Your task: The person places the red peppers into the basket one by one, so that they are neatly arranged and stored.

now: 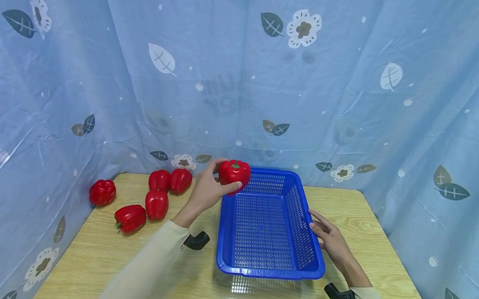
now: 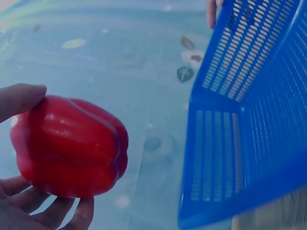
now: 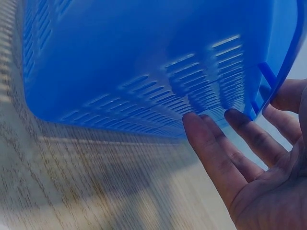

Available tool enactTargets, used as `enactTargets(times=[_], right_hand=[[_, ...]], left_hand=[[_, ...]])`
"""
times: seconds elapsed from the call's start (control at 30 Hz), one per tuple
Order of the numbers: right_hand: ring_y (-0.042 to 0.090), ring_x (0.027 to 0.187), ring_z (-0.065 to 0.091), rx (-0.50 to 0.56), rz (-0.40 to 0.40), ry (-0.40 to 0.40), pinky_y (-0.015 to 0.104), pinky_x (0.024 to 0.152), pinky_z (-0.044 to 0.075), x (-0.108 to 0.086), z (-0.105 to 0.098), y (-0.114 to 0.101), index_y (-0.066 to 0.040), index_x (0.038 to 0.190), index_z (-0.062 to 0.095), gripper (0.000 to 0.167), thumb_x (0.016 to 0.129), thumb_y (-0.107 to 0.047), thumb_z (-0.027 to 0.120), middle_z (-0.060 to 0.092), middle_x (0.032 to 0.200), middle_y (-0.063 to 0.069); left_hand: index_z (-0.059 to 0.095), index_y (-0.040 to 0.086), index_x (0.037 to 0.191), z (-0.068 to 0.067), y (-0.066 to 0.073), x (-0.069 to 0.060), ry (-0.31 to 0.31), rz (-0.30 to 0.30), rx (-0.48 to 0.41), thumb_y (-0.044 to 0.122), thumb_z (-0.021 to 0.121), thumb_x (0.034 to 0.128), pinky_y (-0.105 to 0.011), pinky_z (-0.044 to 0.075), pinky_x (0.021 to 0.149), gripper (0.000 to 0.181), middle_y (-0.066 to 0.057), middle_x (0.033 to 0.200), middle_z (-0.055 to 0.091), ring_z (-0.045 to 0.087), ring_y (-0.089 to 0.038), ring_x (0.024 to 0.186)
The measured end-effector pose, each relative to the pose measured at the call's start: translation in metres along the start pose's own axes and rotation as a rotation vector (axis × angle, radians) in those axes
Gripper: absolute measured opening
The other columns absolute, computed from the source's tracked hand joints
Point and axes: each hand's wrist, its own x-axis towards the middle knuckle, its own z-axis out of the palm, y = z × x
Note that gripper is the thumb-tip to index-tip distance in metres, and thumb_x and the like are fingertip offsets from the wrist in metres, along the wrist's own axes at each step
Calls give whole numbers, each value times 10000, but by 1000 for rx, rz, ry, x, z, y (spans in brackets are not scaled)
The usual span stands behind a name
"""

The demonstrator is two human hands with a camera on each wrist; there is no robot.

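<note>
My left hand [image 1: 206,190] grips a glossy red bell pepper [image 1: 234,172] above the far left corner of a blue plastic basket [image 1: 269,273]. In the left wrist view the thumb lies on top of the pepper [image 2: 72,143] and the fingers beneath it, with the basket to its right. Its green stem end shows in the head view. At the basket's right side, my right hand [image 1: 334,245] holds the rim. The right wrist view shows its fingers [image 3: 211,153] spread against the slotted outer wall. I see no pepper inside the basket.
Several more red bell peppers lie on the left of the wooden table [image 1: 195,287], among them one pepper [image 1: 130,218] nearest the front and one pepper [image 1: 103,192] at the left edge. A blue patterned curtain [image 1: 228,73] surrounds the table's back and sides.
</note>
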Motion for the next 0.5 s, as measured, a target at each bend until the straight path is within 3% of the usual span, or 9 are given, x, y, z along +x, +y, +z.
enactTargets(times=[0.27,0.5], right_hand=[[128,1119,642,22,6,-5,406,836,596,-1,1,0,-207,1561,268,649,1001,-404,531,422,1502,239],[313,1262,569,7,-4,-8,442,882,581,0,0,-2,-235,1556,279,627,1005,-415,516,422,1510,223]], left_hand=[[452,181,1381,27,8,14,-11,-47,-83,250,823,766,-471,530,993,722,-84,1369,545,511,-295,1277],[446,179,1385,49,7,27,-37,-125,-173,215,826,766,-490,507,1019,728,-95,1395,529,490,-312,1300]])
